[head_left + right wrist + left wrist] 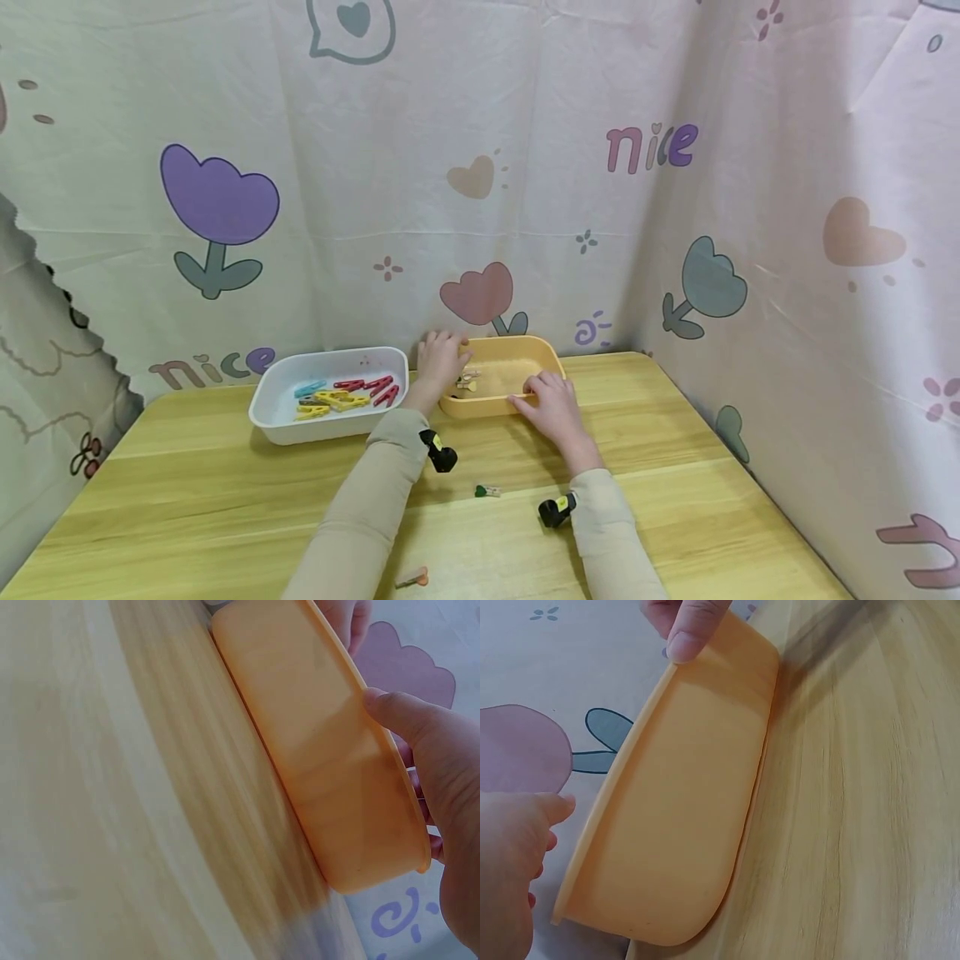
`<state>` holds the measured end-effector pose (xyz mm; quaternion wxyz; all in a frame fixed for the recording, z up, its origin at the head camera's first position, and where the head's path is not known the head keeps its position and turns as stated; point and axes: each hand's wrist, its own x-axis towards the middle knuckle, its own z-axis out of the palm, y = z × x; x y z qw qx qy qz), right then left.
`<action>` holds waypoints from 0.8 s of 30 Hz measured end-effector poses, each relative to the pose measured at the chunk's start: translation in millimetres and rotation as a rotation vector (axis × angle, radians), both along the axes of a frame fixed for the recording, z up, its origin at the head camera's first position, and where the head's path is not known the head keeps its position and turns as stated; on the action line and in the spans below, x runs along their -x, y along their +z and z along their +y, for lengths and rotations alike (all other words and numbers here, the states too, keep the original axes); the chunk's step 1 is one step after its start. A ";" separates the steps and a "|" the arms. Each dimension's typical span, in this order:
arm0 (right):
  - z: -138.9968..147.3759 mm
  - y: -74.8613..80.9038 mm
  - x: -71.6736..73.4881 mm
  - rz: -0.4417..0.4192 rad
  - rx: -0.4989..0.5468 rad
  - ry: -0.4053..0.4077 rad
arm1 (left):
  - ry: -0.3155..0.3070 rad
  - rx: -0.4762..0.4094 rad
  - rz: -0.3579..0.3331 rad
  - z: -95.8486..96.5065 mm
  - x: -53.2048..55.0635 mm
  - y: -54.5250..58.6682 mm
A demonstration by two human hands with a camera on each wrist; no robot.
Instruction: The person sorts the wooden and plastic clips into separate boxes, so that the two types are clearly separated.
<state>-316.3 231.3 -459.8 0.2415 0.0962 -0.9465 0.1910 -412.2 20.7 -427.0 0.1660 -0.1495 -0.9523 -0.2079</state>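
My right hand (553, 407) grips the front rim of a yellow plastic tray (513, 407), near its right corner. In the right wrist view the thumb (390, 705) lies on the rim and the other fingers show beyond it. Over the tray's left end is my left hand (441, 367), its fingers loosely bent. The left wrist view shows these fingers (544, 840) apart from the front rim, with nothing seen between them. Several small clothespins (467, 385) lie in the tray beside the left hand, which partly hides that end.
A white tray (324, 427) with blue, yellow and red clothespins stands to the left. On the table in front lie a small clothespin with a green end (487, 492) and another with an orange end (412, 577). A patterned curtain (360, 275) hangs behind.
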 end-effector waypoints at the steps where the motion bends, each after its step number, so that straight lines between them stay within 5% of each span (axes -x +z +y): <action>1: -0.1 0.0 0.0 -0.001 0.000 0.000 | -0.002 0.002 0.005 -0.8 -0.3 -0.5; 16: 0.1 0.8 -0.5 0.005 -0.001 -0.001 | -0.061 0.031 0.065 -12.0 -16.1 4.2; 24: -0.3 -0.9 0.0 0.007 0.000 -0.002 | -0.108 0.052 0.153 -20.8 -28.9 5.4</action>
